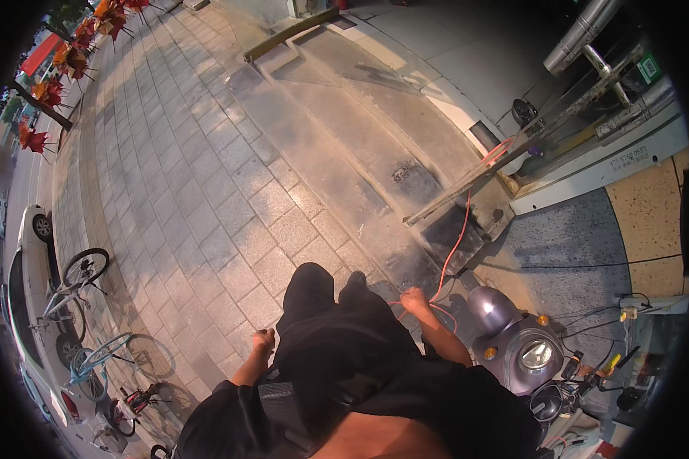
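While right hand [415, 300] grips orange cable [458, 229] — purple scooter [513, 340] crowds beside.

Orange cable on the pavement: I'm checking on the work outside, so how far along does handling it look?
Done: the orange cable already runs across the ramp from the doorway toward the person. In hand: the right hand grips its near end beside the grey scooter; the left hand is closed, apparently on nothing. Left: where the far end is fixed cannot be told, and slack lies by the scooter.
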Demonstrator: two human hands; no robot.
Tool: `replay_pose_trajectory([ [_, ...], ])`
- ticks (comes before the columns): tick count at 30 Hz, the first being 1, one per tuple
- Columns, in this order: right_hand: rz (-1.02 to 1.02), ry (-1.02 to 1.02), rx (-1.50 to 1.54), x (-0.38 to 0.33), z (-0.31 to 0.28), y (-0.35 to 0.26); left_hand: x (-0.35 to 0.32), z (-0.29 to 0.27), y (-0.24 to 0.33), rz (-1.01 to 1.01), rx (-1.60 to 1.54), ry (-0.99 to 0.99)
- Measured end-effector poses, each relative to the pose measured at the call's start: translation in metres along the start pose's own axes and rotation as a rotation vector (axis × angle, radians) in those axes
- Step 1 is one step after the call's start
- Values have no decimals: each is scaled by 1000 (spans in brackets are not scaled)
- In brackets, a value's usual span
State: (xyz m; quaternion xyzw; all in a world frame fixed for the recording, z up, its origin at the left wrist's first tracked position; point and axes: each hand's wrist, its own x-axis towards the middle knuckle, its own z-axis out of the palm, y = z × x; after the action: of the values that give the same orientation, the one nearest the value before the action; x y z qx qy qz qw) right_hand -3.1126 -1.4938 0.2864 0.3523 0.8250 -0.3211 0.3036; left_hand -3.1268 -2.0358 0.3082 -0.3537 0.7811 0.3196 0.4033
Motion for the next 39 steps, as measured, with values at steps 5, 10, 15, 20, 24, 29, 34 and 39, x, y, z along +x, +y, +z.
replay_pose_trajectory([
  [5,-336,22,153,162,-206,-376,82,-44,157,174,128,-121],
  [10,-307,112,154,215,-311,-539,138,-99,406,121,-23,-173],
  [15,-70,110,93,229,-439,-610,214,-253,759,371,-115,123],
  [20,367,23,187,243,-430,-422,163,-330,1083,744,-351,116],
  [24,564,40,359,244,-473,-382,120,-333,1275,861,-370,39],
  [29,197,93,102,281,-566,-414,105,-313,1300,1007,186,146],
  [34,267,79,553,341,-719,-530,50,-294,1193,298,525,-291],
  [39,216,131,788,455,-952,-626,7,-226,1258,111,469,-274],
])
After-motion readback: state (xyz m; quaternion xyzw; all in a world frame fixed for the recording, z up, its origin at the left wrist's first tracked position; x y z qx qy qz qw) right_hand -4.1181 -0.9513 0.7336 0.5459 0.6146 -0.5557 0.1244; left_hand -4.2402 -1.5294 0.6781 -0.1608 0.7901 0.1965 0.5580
